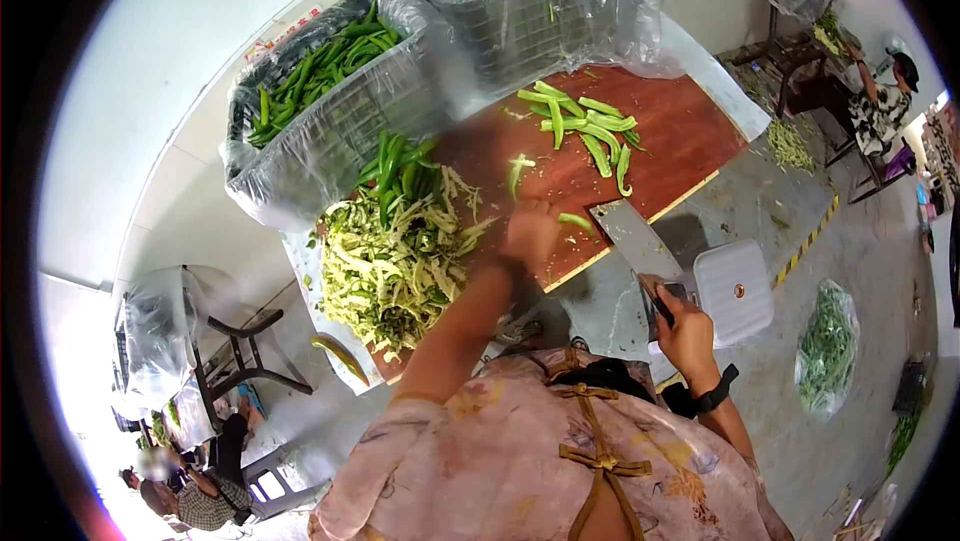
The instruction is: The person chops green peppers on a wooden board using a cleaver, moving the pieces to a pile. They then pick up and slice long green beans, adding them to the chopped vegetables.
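My right hand [686, 329] is wrapped round the dark handle of a cleaver [632, 233], whose broad blade lies over the near edge of the reddish-brown board [690, 121]. Smeared by motion, my left hand [530, 233] is over the board, left of the blade; its fingers do not show clearly. Between hand and blade lies a piece of green pepper [575, 222]. Farther back are several split green peppers [590, 124], pale insides showing. To the left rises a heap of pale seedy pepper cores [395, 261], with whole green peppers [393, 169] at its top.
A plastic-lined crate [330, 131] of green peppers stands back left, beside another lined crate [540, 26]. A white plastic stool [734, 291] and a bag of greens [828, 349] are at right. People sit working at far right [880, 106] and lower left [200, 496].
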The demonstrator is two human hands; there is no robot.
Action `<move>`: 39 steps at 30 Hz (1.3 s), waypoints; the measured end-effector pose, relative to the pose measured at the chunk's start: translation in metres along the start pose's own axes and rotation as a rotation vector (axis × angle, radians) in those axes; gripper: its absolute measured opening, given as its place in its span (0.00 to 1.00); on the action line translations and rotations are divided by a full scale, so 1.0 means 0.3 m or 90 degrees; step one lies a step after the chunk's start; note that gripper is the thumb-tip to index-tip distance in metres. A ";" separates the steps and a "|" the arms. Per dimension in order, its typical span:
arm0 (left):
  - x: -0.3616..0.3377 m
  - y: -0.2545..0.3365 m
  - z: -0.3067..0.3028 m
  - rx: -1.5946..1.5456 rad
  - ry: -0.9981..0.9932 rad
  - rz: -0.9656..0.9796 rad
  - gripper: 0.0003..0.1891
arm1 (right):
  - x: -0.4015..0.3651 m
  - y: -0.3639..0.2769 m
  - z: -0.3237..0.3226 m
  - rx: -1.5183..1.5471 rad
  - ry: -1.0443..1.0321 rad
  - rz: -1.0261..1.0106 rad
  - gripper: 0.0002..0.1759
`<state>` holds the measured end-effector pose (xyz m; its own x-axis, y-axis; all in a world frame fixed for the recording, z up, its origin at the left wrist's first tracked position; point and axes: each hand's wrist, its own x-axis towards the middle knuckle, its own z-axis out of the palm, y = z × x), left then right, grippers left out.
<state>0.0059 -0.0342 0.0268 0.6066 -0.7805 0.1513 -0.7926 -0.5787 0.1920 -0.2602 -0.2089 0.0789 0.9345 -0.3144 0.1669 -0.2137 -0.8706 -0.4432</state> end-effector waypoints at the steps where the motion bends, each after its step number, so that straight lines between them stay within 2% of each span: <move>1: -0.020 0.036 -0.026 -0.035 -0.053 -0.113 0.11 | -0.009 0.002 0.001 0.004 0.005 0.001 0.28; 2: -0.032 0.054 -0.018 -0.034 -0.054 -0.111 0.11 | -0.014 0.003 0.001 0.005 0.007 0.003 0.28; 4: -0.052 0.074 0.011 -0.207 -0.100 -0.258 0.11 | -0.019 0.000 0.001 0.018 0.016 -0.010 0.27; 5: -0.063 0.068 0.028 -0.206 -0.099 -0.261 0.11 | -0.019 -0.004 0.000 0.019 0.016 -0.013 0.27; 7: -0.086 0.037 0.089 -0.241 -0.068 -0.067 0.11 | -0.011 -0.018 0.000 0.012 -0.002 -0.019 0.27; 8: -0.094 0.028 0.123 -0.240 -0.066 -0.072 0.11 | -0.006 -0.027 -0.003 0.013 -0.004 -0.024 0.27; 10: -0.102 0.035 0.144 -0.324 0.077 -0.051 0.12 | 0.002 -0.046 -0.008 -0.015 -0.049 -0.027 0.27; 11: -0.113 0.035 0.153 -0.324 0.077 -0.054 0.12 | 0.005 -0.049 -0.005 -0.015 -0.050 -0.028 0.27; 13: -0.126 0.063 0.085 -0.109 0.061 -0.082 0.19 | 0.009 -0.054 0.001 -0.047 -0.086 -0.030 0.27; 15: -0.122 -0.007 0.256 -0.169 0.030 -0.100 0.18 | 0.015 -0.062 -0.002 -0.043 -0.086 -0.048 0.27; 17: -0.124 -0.013 0.285 -0.230 -0.003 -0.114 0.17 | 0.020 -0.074 -0.008 -0.039 -0.086 -0.063 0.27; 19: -0.142 0.040 0.197 -0.188 0.110 -0.013 0.15 | 0.025 -0.090 -0.015 -0.043 -0.108 -0.063 0.27; 20: -0.141 0.038 0.209 -0.188 0.109 -0.014 0.15 | 0.027 -0.095 -0.017 -0.043 -0.109 -0.063 0.27; 22: -0.135 0.035 0.249 -0.001 -0.041 0.017 0.17 | 0.033 -0.107 -0.020 -0.078 -0.121 -0.076 0.26; 26: -0.145 0.063 0.256 -0.031 0.018 0.048 0.14 | 0.050 -0.157 -0.058 -0.121 -0.142 -0.085 0.25; 28: -0.147 0.081 0.215 -0.072 -0.027 0.049 0.14 | 0.058 -0.174 -0.060 -0.162 -0.149 -0.098 0.25; 39: -0.119 0.134 0.122 -0.063 -0.096 -0.005 0.15 | 0.110 -0.154 0.072 -0.167 -0.141 -0.095 0.28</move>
<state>-0.0499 -0.0382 -0.0064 0.5907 -0.8069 0.0031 -0.7733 -0.5649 0.2879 -0.2135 -0.1709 0.0858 0.9937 -0.1119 0.0054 -0.1090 -0.9771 -0.1827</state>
